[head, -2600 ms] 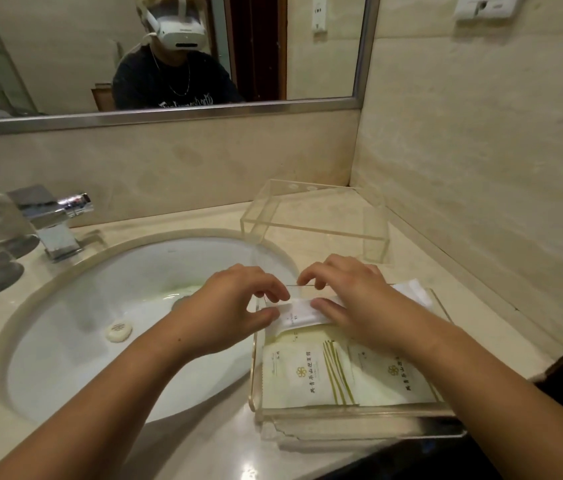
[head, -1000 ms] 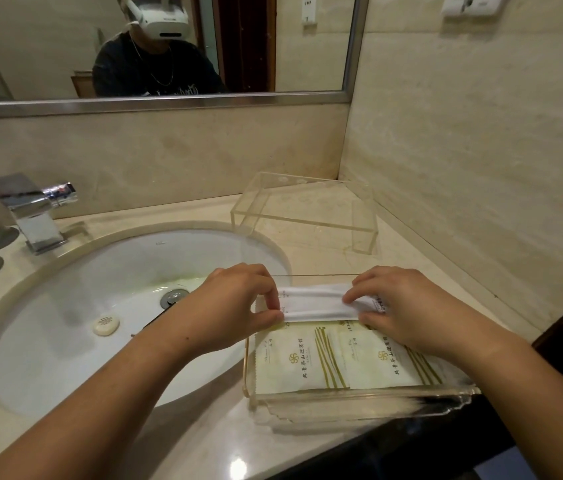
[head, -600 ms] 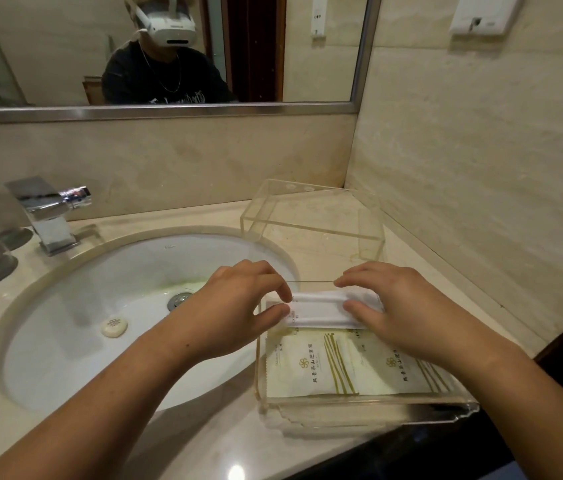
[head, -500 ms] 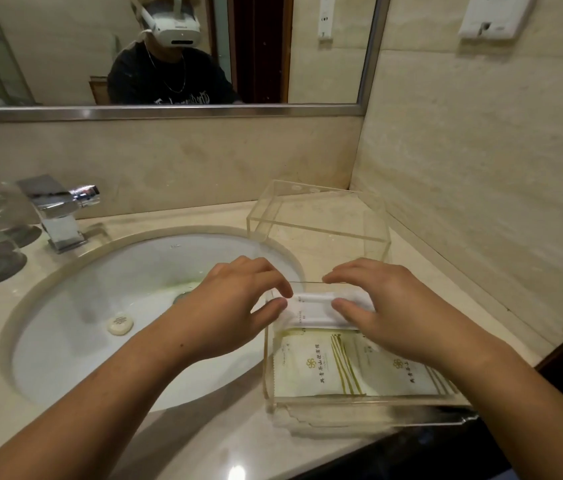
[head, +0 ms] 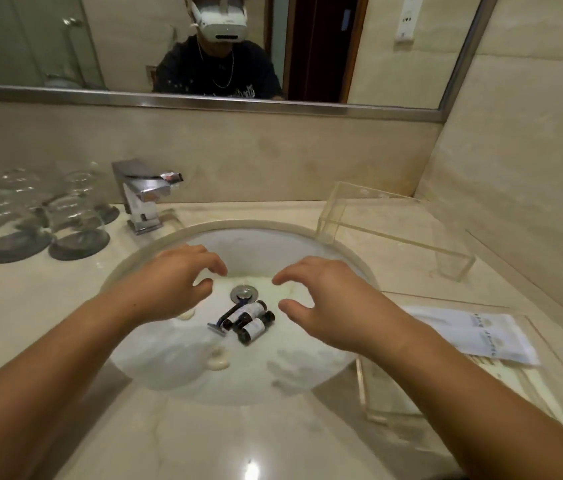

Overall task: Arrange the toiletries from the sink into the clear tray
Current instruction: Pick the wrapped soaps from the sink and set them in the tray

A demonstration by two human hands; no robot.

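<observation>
Nearest, at the right counter edge, the clear acrylic tray [head: 370, 393] holds flat white sachets [head: 474, 336]. Over the round white sink basin [head: 169, 362], the left hand [head: 172, 282] and right hand [head: 328, 306] hover empty, fingers spread and curled. Between them, below, small dark brown bottles [head: 249, 322] and a blue razor [head: 221, 318] lie by the metal drain [head: 243, 292].

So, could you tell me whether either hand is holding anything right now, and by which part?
Nothing is held. The left hand and right hand hover open above the small bottles in the sink.
</observation>
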